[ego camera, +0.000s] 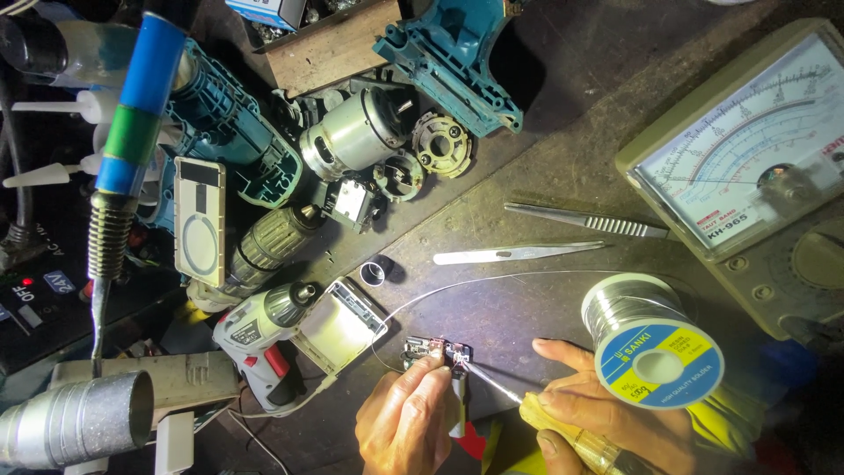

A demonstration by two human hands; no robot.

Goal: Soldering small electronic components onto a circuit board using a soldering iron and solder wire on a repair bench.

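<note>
Small circuit board [437,354] on table [545,185], low centre, just right of open grey casing [338,325]. Left hand [406,420] pinched shut on board's near edge, fingertips on it. Right hand [607,413] closed around soldering iron [563,427], tip touching board's right end. Solder spool [651,339] just above right hand; thin solder wire [492,281] arcs from spool toward board, end possibly touching, unclear. Tweezers [585,222] and blade [514,254] beyond. Analog meter [747,158] far right. Small drill [259,339] left of casing.
</note>
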